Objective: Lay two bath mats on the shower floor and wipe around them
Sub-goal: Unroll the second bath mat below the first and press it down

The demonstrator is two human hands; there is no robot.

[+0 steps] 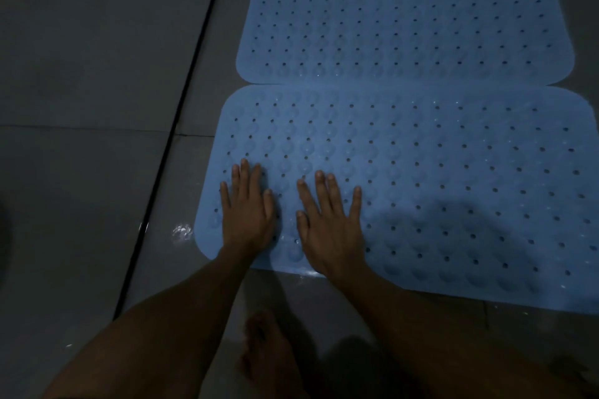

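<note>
Two blue rubber bath mats with rows of small holes lie flat on the grey tiled floor, long edges touching. The far mat (405,19) is at the top right. The near mat (453,178) fills the right middle. My left hand (248,207) lies palm down on the near mat's front left corner, fingers spread. My right hand (330,223) is flat beside it, also spread, holding nothing. No cloth is in sight.
Grey floor tiles (81,58) stretch to the left, crossed by a dark groove (181,113) running from the top to the lower left. Wet glints (182,232) sit by the mat's corner. My bare foot (269,356) stands on the tiles below the mat.
</note>
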